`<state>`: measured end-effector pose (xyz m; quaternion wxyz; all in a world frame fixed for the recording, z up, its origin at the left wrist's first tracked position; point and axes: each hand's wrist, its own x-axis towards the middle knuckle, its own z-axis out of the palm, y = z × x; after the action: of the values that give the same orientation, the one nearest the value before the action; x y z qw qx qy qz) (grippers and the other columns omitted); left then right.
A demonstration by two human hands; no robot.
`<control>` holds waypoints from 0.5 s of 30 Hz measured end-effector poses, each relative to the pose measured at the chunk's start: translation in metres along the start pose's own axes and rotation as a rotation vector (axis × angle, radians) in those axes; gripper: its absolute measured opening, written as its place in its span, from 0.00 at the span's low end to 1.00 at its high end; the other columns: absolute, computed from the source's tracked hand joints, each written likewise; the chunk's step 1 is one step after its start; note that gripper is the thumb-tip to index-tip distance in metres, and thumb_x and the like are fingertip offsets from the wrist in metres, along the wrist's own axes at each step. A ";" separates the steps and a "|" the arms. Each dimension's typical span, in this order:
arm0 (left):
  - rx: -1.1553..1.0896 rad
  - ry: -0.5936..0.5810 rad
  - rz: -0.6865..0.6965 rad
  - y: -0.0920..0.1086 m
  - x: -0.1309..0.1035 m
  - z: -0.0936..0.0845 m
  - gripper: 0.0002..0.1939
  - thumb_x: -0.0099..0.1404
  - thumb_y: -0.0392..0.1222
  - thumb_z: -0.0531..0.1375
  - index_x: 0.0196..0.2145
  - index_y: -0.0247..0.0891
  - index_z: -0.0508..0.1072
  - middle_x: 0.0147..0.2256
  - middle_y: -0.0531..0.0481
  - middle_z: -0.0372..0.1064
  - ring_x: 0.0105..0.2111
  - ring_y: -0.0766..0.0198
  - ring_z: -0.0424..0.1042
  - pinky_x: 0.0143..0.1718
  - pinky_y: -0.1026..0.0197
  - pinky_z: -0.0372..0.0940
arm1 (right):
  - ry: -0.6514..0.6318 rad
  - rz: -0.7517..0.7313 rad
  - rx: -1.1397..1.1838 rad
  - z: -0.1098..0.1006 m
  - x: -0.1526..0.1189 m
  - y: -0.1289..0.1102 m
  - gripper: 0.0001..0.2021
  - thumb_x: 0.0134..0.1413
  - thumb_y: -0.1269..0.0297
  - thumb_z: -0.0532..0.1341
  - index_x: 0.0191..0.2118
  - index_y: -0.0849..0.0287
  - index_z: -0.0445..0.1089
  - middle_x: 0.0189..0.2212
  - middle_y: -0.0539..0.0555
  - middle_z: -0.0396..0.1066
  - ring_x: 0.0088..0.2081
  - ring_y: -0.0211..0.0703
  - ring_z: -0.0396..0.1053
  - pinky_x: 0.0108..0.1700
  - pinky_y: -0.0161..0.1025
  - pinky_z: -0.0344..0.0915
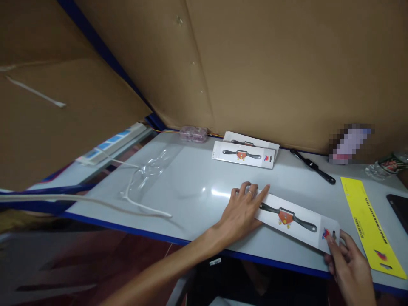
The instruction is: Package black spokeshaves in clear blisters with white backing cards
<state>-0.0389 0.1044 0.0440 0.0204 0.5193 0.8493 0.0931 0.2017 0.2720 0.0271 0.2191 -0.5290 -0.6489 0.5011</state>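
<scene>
A white spokeshave package [302,212], printed with a dark two-handled spokeshave, is held at a slant above the table's front edge. My left hand [244,210], with a ring on one finger, grips its left end, fingers over the top edge. At the opposite end my right hand [349,259] pinches the corner beside the hang hole, thumb on the front face. Farther back, two similar packages overlap; the front one [244,155] partly covers the rear one [251,139]. To their right lies a loose black spokeshave [312,165].
A yellow printed card [366,221] lies at the right, near a plastic bottle [387,165] and a dark flat object [398,208]. Clear plastic wrap [149,170] and a white cable [130,187] are at left. A power strip [111,142] and a pinkish wrapped bundle [193,134] sit behind.
</scene>
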 end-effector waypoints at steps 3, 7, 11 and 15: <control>-0.016 0.040 0.023 0.005 0.000 0.004 0.47 0.62 0.47 0.71 0.72 0.45 0.55 0.62 0.34 0.60 0.64 0.34 0.56 0.57 0.34 0.62 | 0.044 -0.084 -0.247 0.002 0.001 -0.004 0.39 0.51 0.26 0.58 0.53 0.57 0.71 0.19 0.49 0.69 0.23 0.48 0.70 0.29 0.41 0.67; -0.010 0.086 -0.012 0.010 -0.002 0.009 0.49 0.58 0.47 0.74 0.72 0.51 0.56 0.62 0.34 0.58 0.65 0.32 0.54 0.58 0.31 0.60 | 0.125 -0.218 -0.544 0.011 -0.001 -0.009 0.42 0.57 0.26 0.46 0.54 0.59 0.72 0.22 0.57 0.74 0.27 0.58 0.74 0.34 0.48 0.68; -0.021 0.116 -0.030 0.013 -0.004 0.013 0.49 0.58 0.49 0.74 0.72 0.53 0.57 0.63 0.35 0.59 0.66 0.32 0.53 0.57 0.31 0.60 | 0.156 -0.331 -0.713 0.029 -0.008 -0.015 0.44 0.63 0.28 0.39 0.58 0.62 0.70 0.33 0.67 0.79 0.33 0.64 0.77 0.35 0.50 0.68; -0.017 0.131 -0.066 0.015 -0.005 0.016 0.47 0.60 0.53 0.72 0.71 0.54 0.57 0.66 0.32 0.55 0.67 0.30 0.52 0.56 0.26 0.60 | 0.195 -0.445 -0.718 0.048 -0.015 -0.022 0.47 0.63 0.27 0.37 0.61 0.67 0.67 0.49 0.74 0.76 0.45 0.67 0.77 0.39 0.51 0.70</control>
<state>-0.0219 0.1089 0.0309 -0.0278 0.4836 0.8646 0.1335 0.1575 0.2399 0.0308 0.1841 -0.4636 -0.8566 0.1319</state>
